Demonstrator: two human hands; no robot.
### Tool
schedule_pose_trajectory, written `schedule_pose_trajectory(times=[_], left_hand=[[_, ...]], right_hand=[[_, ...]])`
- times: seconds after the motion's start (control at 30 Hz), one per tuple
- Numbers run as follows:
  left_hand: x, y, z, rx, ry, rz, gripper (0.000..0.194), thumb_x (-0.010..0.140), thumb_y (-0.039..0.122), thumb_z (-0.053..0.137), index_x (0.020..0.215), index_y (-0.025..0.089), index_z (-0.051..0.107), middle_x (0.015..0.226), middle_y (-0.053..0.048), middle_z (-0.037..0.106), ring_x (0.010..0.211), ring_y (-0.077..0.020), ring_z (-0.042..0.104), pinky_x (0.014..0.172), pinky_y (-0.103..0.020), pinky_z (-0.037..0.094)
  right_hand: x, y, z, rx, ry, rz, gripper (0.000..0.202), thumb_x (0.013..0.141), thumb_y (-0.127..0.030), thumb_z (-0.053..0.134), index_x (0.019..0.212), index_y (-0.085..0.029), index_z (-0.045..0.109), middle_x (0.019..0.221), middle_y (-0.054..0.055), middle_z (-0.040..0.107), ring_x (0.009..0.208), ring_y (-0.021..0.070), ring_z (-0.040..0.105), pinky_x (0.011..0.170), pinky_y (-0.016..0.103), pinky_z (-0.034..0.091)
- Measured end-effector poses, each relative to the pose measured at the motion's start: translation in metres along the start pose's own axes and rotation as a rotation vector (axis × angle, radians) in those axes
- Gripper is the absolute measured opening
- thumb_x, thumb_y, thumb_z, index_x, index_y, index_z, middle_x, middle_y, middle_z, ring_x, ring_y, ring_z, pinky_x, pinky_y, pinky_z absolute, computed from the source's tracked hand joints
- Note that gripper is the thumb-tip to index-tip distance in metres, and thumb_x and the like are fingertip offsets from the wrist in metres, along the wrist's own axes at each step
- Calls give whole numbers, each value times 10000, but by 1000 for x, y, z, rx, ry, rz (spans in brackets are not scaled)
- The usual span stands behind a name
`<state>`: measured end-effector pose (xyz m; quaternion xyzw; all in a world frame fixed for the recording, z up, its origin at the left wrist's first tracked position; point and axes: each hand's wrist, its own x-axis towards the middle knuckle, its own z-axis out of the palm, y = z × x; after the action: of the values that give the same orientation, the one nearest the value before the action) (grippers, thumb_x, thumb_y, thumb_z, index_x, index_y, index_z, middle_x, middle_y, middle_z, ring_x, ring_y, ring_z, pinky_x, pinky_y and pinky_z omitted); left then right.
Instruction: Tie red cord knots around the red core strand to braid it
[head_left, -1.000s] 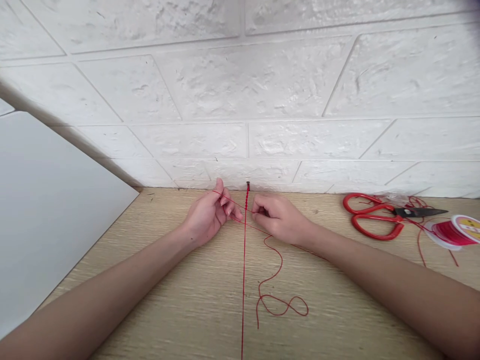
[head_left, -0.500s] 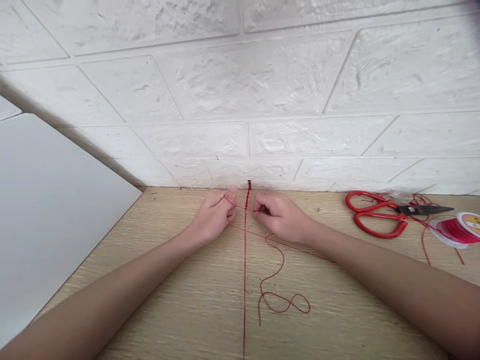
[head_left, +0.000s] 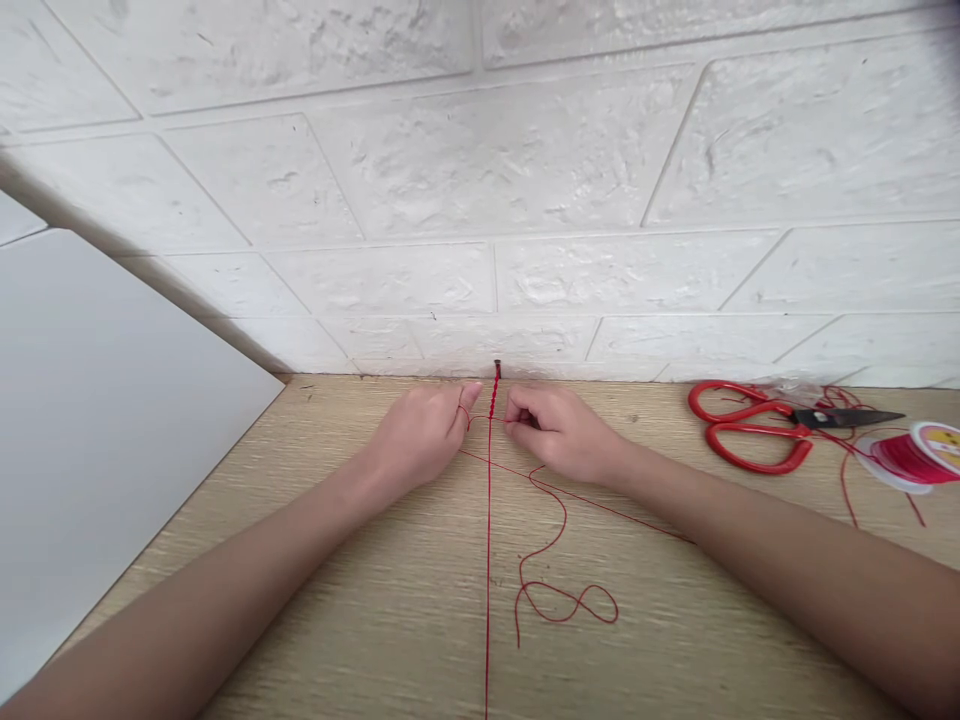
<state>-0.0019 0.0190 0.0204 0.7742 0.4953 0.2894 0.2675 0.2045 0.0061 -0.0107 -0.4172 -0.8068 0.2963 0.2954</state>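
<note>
Cord (head_left: 488, 560) in the head view runs down the table (head_left: 337, 620) between the hands, its knotted end (head_left: 494, 392) at the wall (head_left: 405, 170). Left hand (head_left: 424, 432), fingers curled closed, holds thread (head_left: 480, 417) looped at the thumb; right hand (head_left: 556, 432) pinches it beside the cord. Scissors (head_left: 804, 420) and spool (head_left: 911, 458) lie beyond the right forearm.
</note>
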Motion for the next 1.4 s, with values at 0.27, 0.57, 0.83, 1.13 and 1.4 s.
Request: schedule_pose_trajectory(times=[0.27,0.57,0.83,1.13,1.4], left_hand=[[-2,-9,-10,122,199,-32,323,827,389,712,606,206,563,496,10,331,557,-225,451,621,-293,268],[18,-10,-19,-454,-40,-301,540,863,493,627,453,203,428,454,16,378,508,-146,480,630,-302,440],[14,-7,-22,-305,-121,-311,572,846,523,637,488,210,319,473,39,245,438,-99,206,457,-273,136],[7,-18,-20,409,95,13,288,877,370,585,639,214,541,641,-59,496,687,-255,528,659,-313,331],[6,-16,-20,544,-37,276,536,631,67,526,1156,175,549,1159,-117,590,1097,-315,511,954,-451,404]], right_hand=[[-1,-3,0,29,-4,14,152,801,-64,512,730,-198,506,711,-20,569,660,141,474,615,266,291],[0,-4,-1,42,-4,27,154,789,-55,508,731,-197,520,699,-24,569,658,138,475,611,259,294],[0,-4,-1,45,-6,14,155,795,-53,507,739,-197,519,704,-25,565,658,138,477,617,258,302],[-1,-4,-1,34,-6,22,148,805,-69,515,733,-198,520,708,-20,574,659,143,474,615,264,299],[-2,-2,0,48,1,12,144,806,-64,516,750,-197,527,719,-22,580,670,141,485,625,264,308]])
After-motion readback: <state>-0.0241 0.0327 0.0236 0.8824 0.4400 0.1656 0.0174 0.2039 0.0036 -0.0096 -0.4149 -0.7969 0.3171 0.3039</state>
